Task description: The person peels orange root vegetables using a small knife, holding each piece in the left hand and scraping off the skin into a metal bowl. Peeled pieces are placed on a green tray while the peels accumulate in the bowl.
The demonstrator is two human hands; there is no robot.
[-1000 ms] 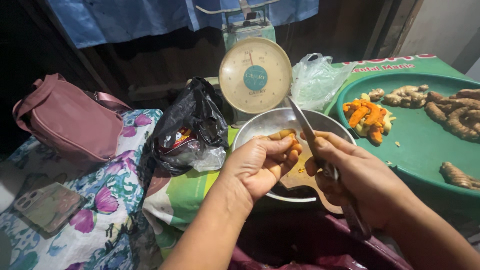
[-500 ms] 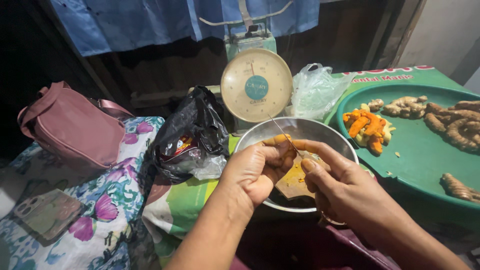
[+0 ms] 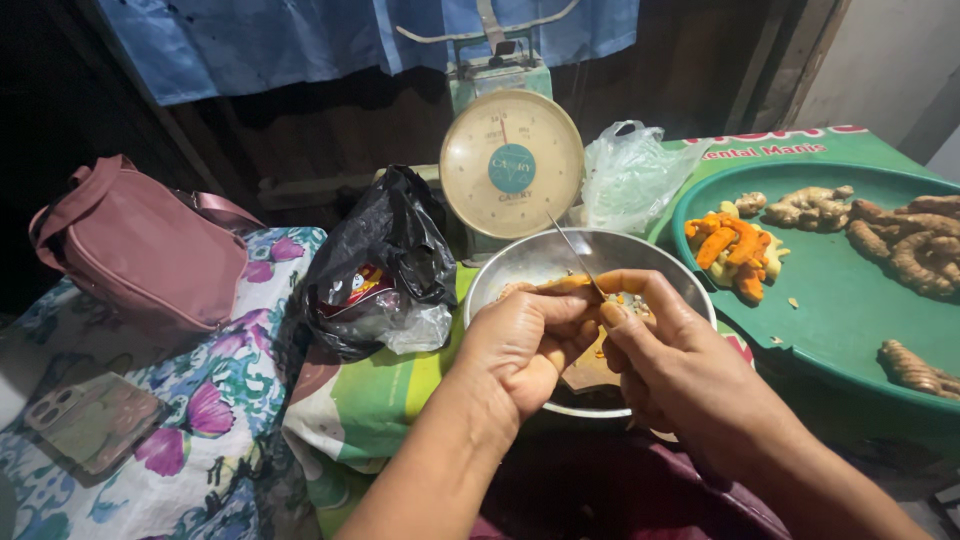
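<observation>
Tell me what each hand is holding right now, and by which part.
The left hand pinches a small orange root piece between its fingertips. The right hand holds a knife by its handle, hidden in the palm, blade against the root, over the metal bowl.

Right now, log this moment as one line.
left hand: grips root piece | right hand: knife on root | below: metal bowl | beside: green tray

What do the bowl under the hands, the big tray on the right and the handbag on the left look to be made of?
Bowl: seemingly metal, likely steel; grey, dull sheen, thin rim.
Tray: probably plastic; uniform green, smooth, moulded raised rim.
Handbag: leather or an imitation; dusty pink, soft matte surface with seams and straps.
The left hand holds an orange root piece over the bowl; the right hand holds a knife.
</observation>
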